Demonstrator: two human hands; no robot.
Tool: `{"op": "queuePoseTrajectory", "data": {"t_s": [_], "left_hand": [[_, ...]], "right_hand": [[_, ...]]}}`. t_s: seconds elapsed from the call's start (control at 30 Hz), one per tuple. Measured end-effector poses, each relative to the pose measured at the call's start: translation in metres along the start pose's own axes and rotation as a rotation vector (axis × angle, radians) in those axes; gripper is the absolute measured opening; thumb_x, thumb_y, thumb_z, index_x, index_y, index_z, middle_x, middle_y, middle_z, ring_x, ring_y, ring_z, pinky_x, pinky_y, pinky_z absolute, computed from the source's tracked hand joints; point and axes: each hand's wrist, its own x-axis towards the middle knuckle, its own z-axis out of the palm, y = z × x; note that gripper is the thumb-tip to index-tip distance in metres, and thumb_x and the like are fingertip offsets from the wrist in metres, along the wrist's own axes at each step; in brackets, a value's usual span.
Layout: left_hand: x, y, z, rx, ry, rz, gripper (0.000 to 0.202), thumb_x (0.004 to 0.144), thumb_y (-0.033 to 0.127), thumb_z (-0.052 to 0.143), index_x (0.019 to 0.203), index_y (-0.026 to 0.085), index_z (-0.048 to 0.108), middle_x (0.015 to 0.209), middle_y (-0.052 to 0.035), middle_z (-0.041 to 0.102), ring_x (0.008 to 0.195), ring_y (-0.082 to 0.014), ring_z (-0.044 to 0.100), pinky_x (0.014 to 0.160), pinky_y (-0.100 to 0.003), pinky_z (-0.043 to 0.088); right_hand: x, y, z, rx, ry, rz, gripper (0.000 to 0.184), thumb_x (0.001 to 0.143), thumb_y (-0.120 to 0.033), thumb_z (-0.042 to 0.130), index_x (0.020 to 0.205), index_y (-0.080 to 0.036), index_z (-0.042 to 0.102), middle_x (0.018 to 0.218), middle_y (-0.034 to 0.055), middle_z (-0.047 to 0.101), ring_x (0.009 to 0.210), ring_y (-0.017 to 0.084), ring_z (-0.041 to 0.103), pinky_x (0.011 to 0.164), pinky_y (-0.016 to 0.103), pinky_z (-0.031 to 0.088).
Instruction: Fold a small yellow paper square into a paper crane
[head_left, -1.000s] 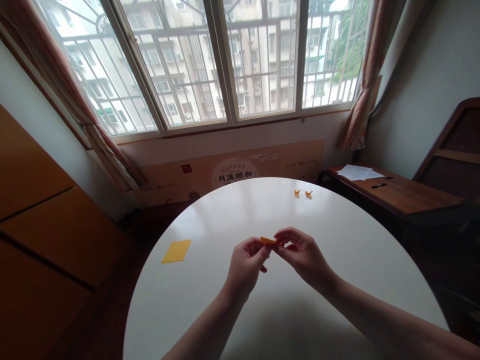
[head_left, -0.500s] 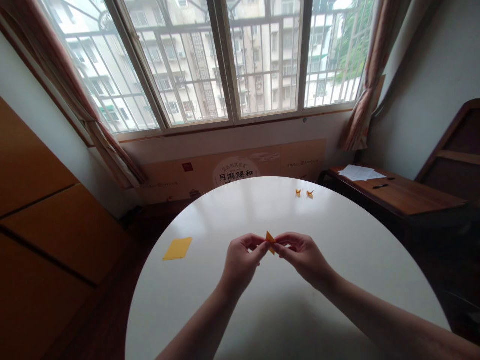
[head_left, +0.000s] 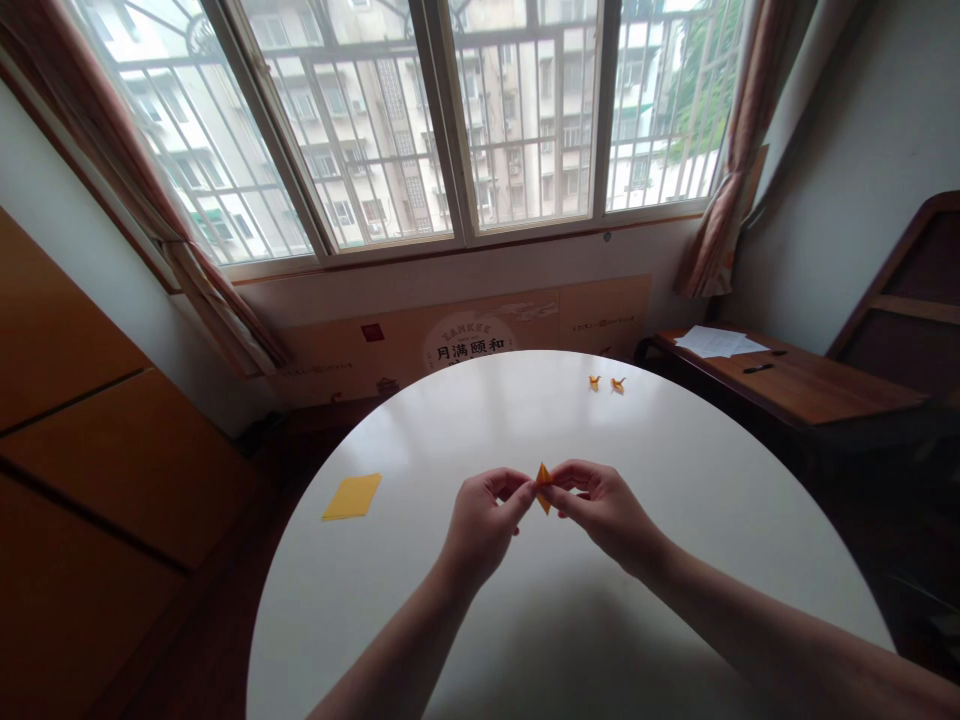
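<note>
Between my two hands, above the middle of the white round table (head_left: pixel 420 420), is a small folded piece of orange-yellow origami paper (head_left: pixel 544 474), pointed at top and bottom. My left hand (head_left: pixel 487 510) pinches its left side with thumb and fingers. From the other side, my right hand (head_left: pixel 600 505) pinches it too, the thumb lying across its front. The fingertips cover the middle of the paper. Farther back on the table stand two small folded paper birds (head_left: pixel 595 382) of a like colour. Flat yellow paper sheets (head_left: pixel 352 497) lie to the left of my left hand.
A wooden side table (head_left: pixel 832 380) at the right carries white papers (head_left: pixel 720 341) and a black pen (head_left: pixel 758 368). Behind the round table, a printed cardboard panel (head_left: pixel 600 315) leans below the barred window. A wooden cabinet (head_left: pixel 97 480) stands at left.
The folded paper has turned slightly, showing more upright with a wider front face. Both hands stay in nearly the same place. The whole view has shifted a little.
</note>
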Motion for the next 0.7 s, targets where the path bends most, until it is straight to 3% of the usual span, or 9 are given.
{"op": "queuePoseTrajectory", "data": {"t_s": [0.37, 0.7], "left_hand": [[0.001, 0.004, -0.001, -0.144, 0.0, -0.07, 0.031, 0.076, 0.043, 0.073, 0.078, 0.012, 0.075, 0.062, -0.0025, 0.062, 0.055, -0.0124, 0.053, 0.043, -0.019, 0.045], [0.001, 0.009, -0.004, -0.395, -0.165, -0.297, 0.034, 0.067, 0.044, 0.084, 0.076, 0.013, 0.074, 0.069, -0.004, 0.062, 0.063, -0.0113, 0.052, 0.044, -0.015, 0.04]], "right_hand": [[0.0, -0.001, -0.001, 0.071, -0.02, 0.087, 0.025, 0.081, -0.042, 0.072, 0.09, -0.019, 0.077, 0.085, 0.0066, 0.074, 0.078, 0.021, 0.066, 0.061, 0.029, 0.052], [-0.002, -0.005, -0.001, 0.176, -0.034, 0.128, 0.024, 0.079, -0.04, 0.075, 0.084, -0.017, 0.073, 0.077, 0.0043, 0.071, 0.07, 0.017, 0.063, 0.055, 0.026, 0.05]]}}
